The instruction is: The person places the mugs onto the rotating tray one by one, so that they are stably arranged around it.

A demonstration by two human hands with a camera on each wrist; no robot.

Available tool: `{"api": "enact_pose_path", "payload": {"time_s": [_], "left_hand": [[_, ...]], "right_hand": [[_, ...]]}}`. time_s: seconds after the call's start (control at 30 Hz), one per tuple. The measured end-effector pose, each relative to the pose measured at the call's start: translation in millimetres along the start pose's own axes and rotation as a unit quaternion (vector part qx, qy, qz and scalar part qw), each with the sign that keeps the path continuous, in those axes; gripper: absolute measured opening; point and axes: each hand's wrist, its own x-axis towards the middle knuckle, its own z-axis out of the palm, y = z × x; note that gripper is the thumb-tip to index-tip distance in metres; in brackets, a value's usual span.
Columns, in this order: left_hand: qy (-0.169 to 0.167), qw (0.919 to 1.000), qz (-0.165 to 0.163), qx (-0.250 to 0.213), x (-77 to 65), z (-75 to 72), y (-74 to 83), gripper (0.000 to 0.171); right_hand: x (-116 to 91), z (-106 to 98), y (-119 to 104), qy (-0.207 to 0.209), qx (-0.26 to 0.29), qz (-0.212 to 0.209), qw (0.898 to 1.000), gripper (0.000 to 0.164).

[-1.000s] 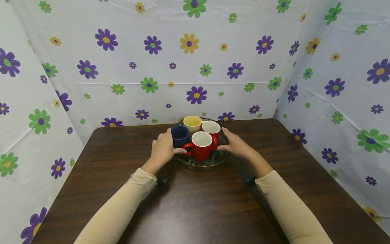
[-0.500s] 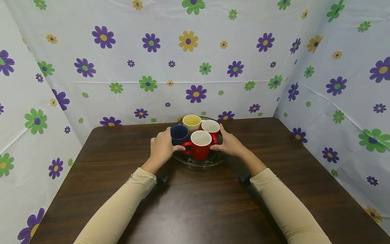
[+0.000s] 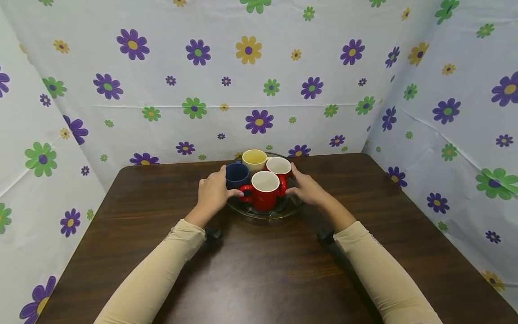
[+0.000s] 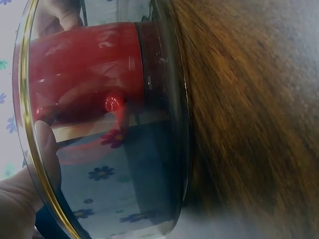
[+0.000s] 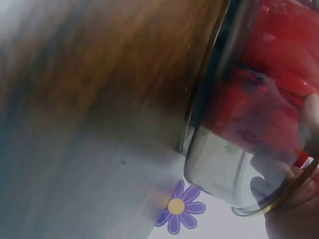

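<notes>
In the head view, a glass bowl (image 3: pixel 265 218) with a gold rim holds a blue mug (image 3: pixel 237 175), a yellow mug (image 3: pixel 254 160), a front red mug (image 3: pixel 265 198) and a rear red mug (image 3: pixel 279 166). My left hand (image 3: pixel 212 191) curves round the blue mug's outer side, thumb beside the front red mug's handle. Opposite it, my right hand (image 3: pixel 309 186) bends round the rear red mug, its thumb near the red handles. Both wrist views show thumbs through the glass, inside the rim. The far fingertips are largely hidden.
The bowl stands on a dark wooden table (image 3: pixel 259 270), near its back edge. Behind and beside it hangs a white sheet (image 3: pixel 162 63) with printed flowers. Dark straps (image 3: pixel 325 236) sit under both wrists.
My right hand has come in toward the mugs; its thumb touched near the front red mug, then drew slightly back. My left hand stays at the blue mug. The head view tilts slightly.
</notes>
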Motion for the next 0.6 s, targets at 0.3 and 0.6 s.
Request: {"api": "enact_pose_path", "payload": {"time_s": [0.3,0.6], "left_hand": [[-0.01,0.9999,0.006,-0.008,-0.2,0.3,-1.9,0.106],[-0.023,0.9993,0.006,-0.03,0.5,-0.8,-4.2,0.104]], "right_hand": [[0.6,6.0,1.5,0.032,0.008,0.0,0.999,0.101],[-1.5,4.5,3.1,0.026,0.011,0.01,1.0,0.103]]}}
